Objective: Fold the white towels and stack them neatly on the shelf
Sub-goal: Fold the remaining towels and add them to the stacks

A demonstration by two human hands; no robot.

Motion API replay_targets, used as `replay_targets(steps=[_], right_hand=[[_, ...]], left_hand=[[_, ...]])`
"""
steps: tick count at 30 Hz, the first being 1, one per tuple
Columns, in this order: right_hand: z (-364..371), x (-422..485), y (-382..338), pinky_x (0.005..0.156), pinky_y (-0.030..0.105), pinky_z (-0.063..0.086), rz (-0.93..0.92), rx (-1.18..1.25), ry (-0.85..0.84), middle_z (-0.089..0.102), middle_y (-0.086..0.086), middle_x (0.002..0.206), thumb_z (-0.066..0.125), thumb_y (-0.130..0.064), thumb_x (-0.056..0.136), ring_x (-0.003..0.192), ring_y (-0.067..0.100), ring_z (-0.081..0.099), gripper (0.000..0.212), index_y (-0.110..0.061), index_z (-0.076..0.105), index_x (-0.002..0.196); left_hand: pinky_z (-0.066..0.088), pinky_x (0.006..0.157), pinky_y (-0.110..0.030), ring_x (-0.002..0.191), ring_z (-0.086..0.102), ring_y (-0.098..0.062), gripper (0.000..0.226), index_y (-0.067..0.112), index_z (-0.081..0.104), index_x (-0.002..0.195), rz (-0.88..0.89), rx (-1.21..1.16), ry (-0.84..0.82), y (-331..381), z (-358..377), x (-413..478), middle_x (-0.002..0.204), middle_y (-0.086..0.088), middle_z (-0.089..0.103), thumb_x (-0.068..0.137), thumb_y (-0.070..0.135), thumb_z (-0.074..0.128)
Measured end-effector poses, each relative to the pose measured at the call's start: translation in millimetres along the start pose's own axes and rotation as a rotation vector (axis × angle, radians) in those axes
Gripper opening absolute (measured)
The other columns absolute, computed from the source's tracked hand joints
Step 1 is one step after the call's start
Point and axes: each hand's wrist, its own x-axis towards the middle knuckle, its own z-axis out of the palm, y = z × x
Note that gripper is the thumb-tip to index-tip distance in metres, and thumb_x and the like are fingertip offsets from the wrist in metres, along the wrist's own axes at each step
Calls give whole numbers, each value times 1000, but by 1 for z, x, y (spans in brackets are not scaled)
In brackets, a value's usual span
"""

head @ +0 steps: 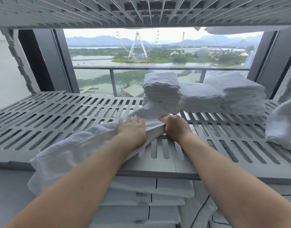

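One white towel (75, 148) draped across shelf (59, 112): my left hand (131, 131) flat, pinning cloth for crease; my right hand (174, 128) curled, gripping bunched edge to fold; folded stacks (162, 91) behind.

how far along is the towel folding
Done: folded stacks sit at the back of the shelf. In hand: the left hand presses one towel flat while the right hand grips its edge. Left: finishing that fold, plus a loose towel at the right.
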Motion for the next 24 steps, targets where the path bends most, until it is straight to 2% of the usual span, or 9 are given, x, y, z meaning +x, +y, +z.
replay_targets(steps=[4,6,8,9,13,17,21,24], right_hand=[[-2,-2,-4,75,38,54,26,-43,-2,69,11,96,48,-1,78,93,34,64,23,-14,64,88],[-2,-2,-6,75,37,55,17,-96,3,69,13,97,48,-2,79,95,34,64,24,-14,65,90],[-2,-3,-6,73,35,53,18,-124,18,69,13,96,48,-4,80,94,35,65,23,-15,66,91],[-1,-4,-6,71,34,51,20,-136,25,69,13,96,48,-5,81,94,35,66,23,-14,66,92],[-6,-19,-12,65,31,44,30,-226,46,70,12,97,48,-5,85,91,34,67,24,-12,69,95],[-18,-55,-10,61,30,44,71,-265,76,71,10,91,48,-4,85,85,31,69,24,-12,69,93],[-28,-87,-8,58,30,43,181,-268,105,70,9,85,47,-3,84,79,29,69,24,-12,69,90],[-35,-106,-13,56,30,41,261,-242,104,68,9,81,46,-2,85,77,29,68,24,-11,68,87]], left_hand=[[4,121,-61,153,0,-38,67,11,9,160,-141,-47,-1,6,7,-22,168,-12,3,97,27,27],[1,121,-61,153,-3,-37,71,14,5,160,-132,-89,6,7,13,-31,168,-12,-1,99,46,25],[-1,121,-58,154,-3,-36,88,18,3,161,-105,-77,-1,7,18,-36,168,-12,-4,93,72,22],[1,120,-57,154,-1,-35,93,19,3,161,-94,-63,1,6,18,-38,168,-11,-3,90,78,22],[12,123,-52,154,11,-30,68,31,16,159,-35,-70,54,2,16,-38,168,-7,12,98,58,32],[18,122,-52,152,19,-30,53,46,24,154,45,-98,18,9,7,-35,166,-2,22,102,44,35],[25,119,-46,146,33,-25,50,49,38,147,243,-151,60,19,0,-42,157,8,38,103,26,44],[36,113,-43,136,45,-23,44,47,48,142,338,-196,94,24,-3,-53,151,13,46,104,24,45]])
